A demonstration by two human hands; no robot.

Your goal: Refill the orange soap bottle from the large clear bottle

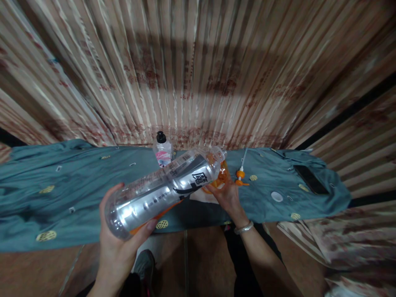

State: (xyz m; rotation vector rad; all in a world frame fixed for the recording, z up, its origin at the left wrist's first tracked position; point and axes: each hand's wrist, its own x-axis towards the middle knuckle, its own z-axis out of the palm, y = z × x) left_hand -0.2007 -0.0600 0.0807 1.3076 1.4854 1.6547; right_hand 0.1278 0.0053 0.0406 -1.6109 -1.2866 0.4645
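My left hand grips the base of a large clear plastic bottle with a black label, tilted so its open mouth points right and slightly up. My right hand, a silver bracelet on its wrist, holds an orange transparent container right at the bottle's mouth. An orange pump head with a white tube lies on the cloth just right of that hand. A small clear bottle with a black cap and pink label stands behind the big bottle.
A teal cloth with yellow patches covers the table. A white round cap and a black phone lie at the right. Striped curtains hang behind. My shoe shows on the brown floor below.
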